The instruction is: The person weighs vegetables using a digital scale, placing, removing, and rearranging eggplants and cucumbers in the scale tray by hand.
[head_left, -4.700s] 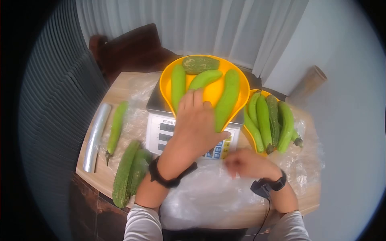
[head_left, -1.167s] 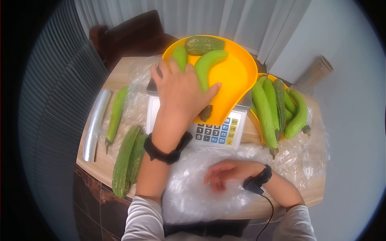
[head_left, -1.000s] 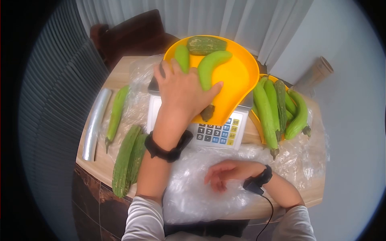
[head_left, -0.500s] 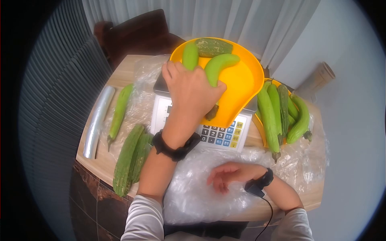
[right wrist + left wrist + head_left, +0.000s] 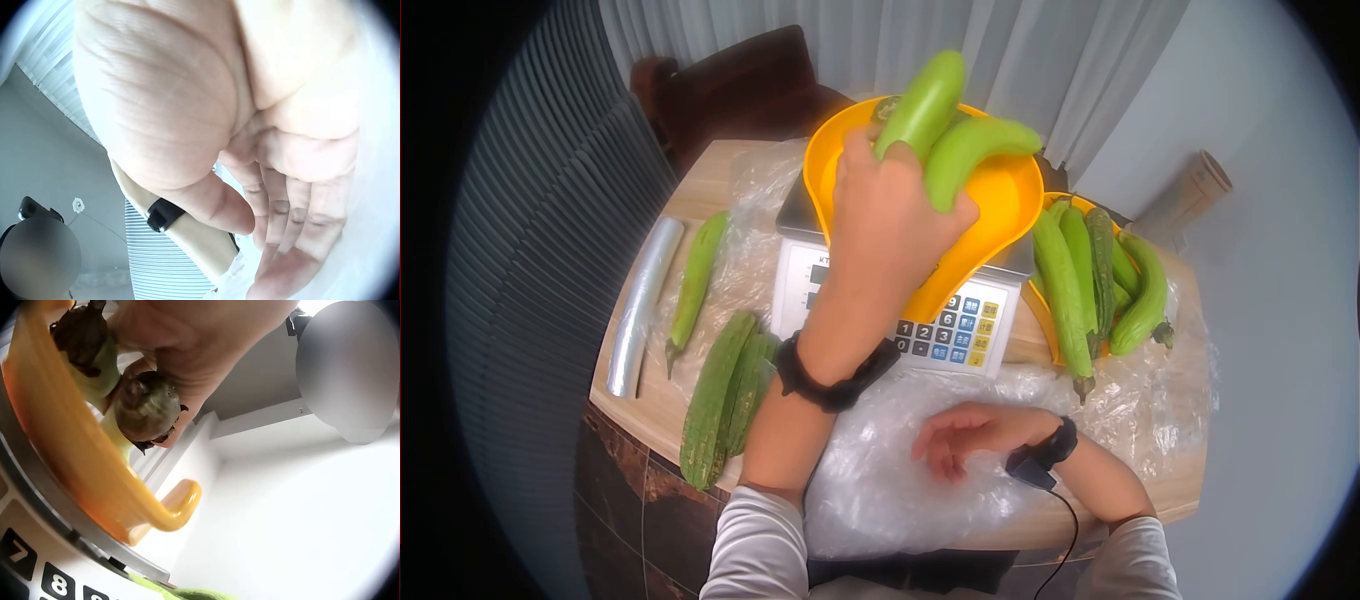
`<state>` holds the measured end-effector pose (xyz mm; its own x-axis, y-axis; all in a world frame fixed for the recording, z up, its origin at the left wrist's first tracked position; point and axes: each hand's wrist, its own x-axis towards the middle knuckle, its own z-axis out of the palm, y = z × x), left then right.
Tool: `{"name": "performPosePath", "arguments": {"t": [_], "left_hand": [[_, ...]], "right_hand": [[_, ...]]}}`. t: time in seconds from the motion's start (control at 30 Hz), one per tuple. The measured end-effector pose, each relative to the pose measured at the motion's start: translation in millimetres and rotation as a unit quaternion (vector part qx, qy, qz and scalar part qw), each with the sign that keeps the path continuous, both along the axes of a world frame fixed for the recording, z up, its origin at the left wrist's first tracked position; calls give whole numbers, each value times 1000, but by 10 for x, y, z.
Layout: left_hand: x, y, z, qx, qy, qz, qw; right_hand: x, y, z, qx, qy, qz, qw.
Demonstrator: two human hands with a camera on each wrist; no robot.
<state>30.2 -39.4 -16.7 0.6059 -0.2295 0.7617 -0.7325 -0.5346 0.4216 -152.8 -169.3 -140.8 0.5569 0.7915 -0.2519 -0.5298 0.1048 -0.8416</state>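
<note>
My left hand (image 5: 895, 215) grips two light green eggplants together, a straight one (image 5: 927, 100) and a curved one (image 5: 980, 150), above the yellow scoop-shaped tray (image 5: 1010, 200). Their brown stem ends (image 5: 149, 407) show below the palm in the left wrist view, close to the tray's wall (image 5: 81, 450). The tray sits on a white scale (image 5: 990, 345). Behind the held eggplants, a dark green ridged piece (image 5: 885, 108) is mostly hidden. My right hand (image 5: 975, 435) holds nothing, its fingers loosely bent over crumpled clear plastic (image 5: 890, 490).
On the right, a second yellow tray (image 5: 1045, 320) holds several green vegetables (image 5: 1065, 290). At the left lie a film roll (image 5: 645, 310), one green eggplant (image 5: 698, 280) and dark green ridged gourds (image 5: 715, 410). A brown chair (image 5: 745, 95) stands behind the table.
My left hand has lifted the two eggplants from the tray's floor, their far ends rising up and to the right past its rim. My right hand has stayed nearly still.
</note>
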Motion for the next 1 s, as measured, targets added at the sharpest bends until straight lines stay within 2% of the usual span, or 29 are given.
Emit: {"name": "performPosePath", "arguments": {"t": [0.13, 0.2, 0.27, 0.33, 0.4, 0.43, 0.47, 0.53, 0.57, 0.6, 0.67, 0.7, 0.8, 0.83, 0.87, 0.9, 0.93, 0.97, 1.0], "left_hand": [[-129, 142, 235, -59, -18, -47, 997], [-224, 188, 318, -90, -70, -68, 991], [-387, 237, 417, -104, -66, -94, 988], [-554, 266, 455, -115, -57, -118, 985], [-703, 256, 462, -128, -7, -190, 973], [-781, 248, 470, -130, 55, -234, 962], [-837, 213, 446, -131, 55, -236, 961], [-912, 110, 365, -134, 107, -335, 926], [-931, 57, 327, -126, 108, -371, 914], [-954, -1, 262, -127, 105, -372, 913], [-1009, -118, 157, -90, 96, -392, 911], [-987, -112, 159, -52, 81, -388, 917], [-931, -166, 61, -28, 116, -376, 919], [-905, -158, 52, -28, 116, -376, 919], [-869, -141, 48, 0, 189, -396, 899], [-839, -139, 42, 29, 262, -413, 872], [-809, -165, 17, 30, 262, -414, 871], [-768, -202, -25, 20, 285, -454, 844], [-732, -239, -75, 10, 307, -492, 815]], "right_hand": [[13, -5, 30, 5, -31, 10, 999], [-22, -16, 82, -1, -56, 19, 998], [-39, -36, 261, 29, -114, 75, 990], [-114, -55, 630, 37, -111, 88, 989], [-234, -21, 995, 96, -58, -145, 983], [-282, -49, 1008, 95, -85, -207, 970], [-318, -48, 1032, 93, -86, -209, 970], [-367, -53, 1085, 136, -206, -370, 896], [-383, -111, 1076, 111, -233, -385, 886], [-378, -118, 1082, 110, -237, -385, 885], [-369, -103, 1090, 68, -217, -541, 810], [-354, -56, 1118, 81, -193, -580, 787], [-291, -242, 1130, 22, -208, -571, 794], [-263, -230, 1176, 31, -180, -618, 765], [-251, -296, 1183, 32, -180, -617, 765], [-261, -418, 1175, -14, -166, -613, 772], [-273, -548, 1165, -59, -152, -609, 777], [-270, -673, 1166, -106, -159, -588, 786], [-273, -794, 1188, -106, -160, -589, 785]]}}
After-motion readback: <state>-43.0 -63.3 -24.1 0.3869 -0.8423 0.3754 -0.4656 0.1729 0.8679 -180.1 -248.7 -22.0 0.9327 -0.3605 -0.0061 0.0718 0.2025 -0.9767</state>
